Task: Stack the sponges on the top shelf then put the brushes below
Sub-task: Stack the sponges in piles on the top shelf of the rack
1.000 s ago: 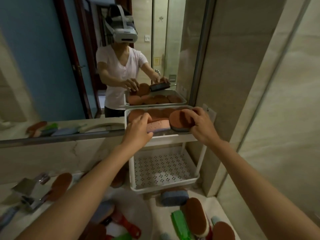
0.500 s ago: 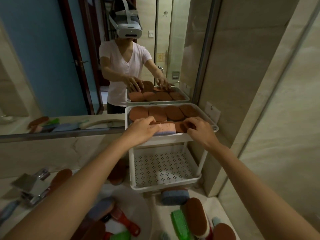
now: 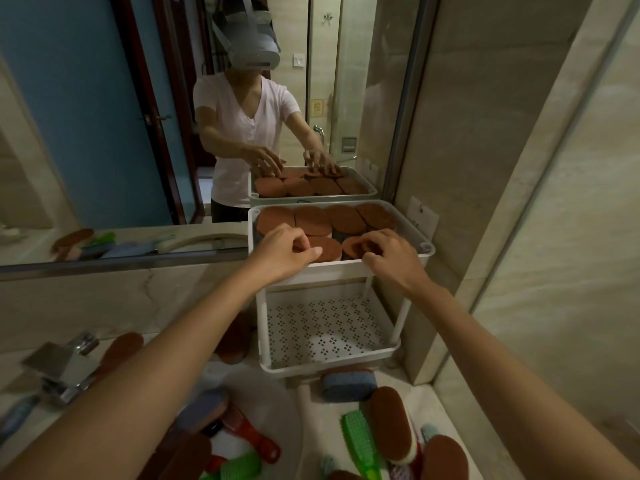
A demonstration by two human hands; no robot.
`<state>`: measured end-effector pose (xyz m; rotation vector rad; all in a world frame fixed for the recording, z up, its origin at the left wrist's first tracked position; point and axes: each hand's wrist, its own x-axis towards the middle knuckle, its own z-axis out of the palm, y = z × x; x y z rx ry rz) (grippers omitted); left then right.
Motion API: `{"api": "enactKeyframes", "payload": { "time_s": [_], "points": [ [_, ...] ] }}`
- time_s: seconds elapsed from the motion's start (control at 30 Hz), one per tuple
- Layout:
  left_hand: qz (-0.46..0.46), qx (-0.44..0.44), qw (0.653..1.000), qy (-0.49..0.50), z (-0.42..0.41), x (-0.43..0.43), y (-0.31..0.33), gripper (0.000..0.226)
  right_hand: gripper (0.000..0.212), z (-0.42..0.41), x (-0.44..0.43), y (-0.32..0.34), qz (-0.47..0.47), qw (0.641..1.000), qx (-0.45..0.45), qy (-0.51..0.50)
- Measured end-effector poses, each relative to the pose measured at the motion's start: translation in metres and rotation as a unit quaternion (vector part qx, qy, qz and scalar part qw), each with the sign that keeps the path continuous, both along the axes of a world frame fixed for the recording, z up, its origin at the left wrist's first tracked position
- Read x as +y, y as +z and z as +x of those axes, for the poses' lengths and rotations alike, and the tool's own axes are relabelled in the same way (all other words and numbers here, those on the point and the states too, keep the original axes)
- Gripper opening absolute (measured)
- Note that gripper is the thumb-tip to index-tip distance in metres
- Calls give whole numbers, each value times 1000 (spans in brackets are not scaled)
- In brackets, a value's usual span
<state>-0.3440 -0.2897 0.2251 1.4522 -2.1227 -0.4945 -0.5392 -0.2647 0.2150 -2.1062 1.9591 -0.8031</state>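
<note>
**Both hands at the front sponges [image 3: 311,220] on the top shelf [image 3: 427,249]**
The left hand [image 3: 285,252], loosely curled, gripped nothing, and the right hand [image 3: 389,259] pressed bent fingers onto a sponge. A loose blue sponge [image 3: 348,384] lay directly below on the counter [image 3: 429,400], long axis left-right, nearer the right hand.

Forearms [image 3: 156,358] are bare. The mirror [image 3: 86,98] shows a pale short-sleeve V-neck tee [image 3: 239,133], grey headset [image 3: 254,46] and dark bottoms [image 3: 225,211].

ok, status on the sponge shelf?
Left hand, right hand resting on front sponges, top shelf. Green brush and blue sponge on counter, unshelved. Nothing blocking.
</note>
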Motion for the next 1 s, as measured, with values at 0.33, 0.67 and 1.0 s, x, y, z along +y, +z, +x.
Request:
{"api": "enactKeyframes", "payload": {
  "time_s": [0.33, 0.67, 1.0],
  "points": [
    [-18, 30, 999, -2, 1, 10, -4, 20, 46, 11, 8, -11, -90, 995, -29, -5],
    [-168, 184, 968, 21, -6, 92, -60, 17, 40, 54, 89, -94, -180, 979, -89, 31],
    [257, 71, 961, 75, 4, 162, -205, 23, 66, 34, 186, -212, 319, 947, 6, 40]
  ]
}}
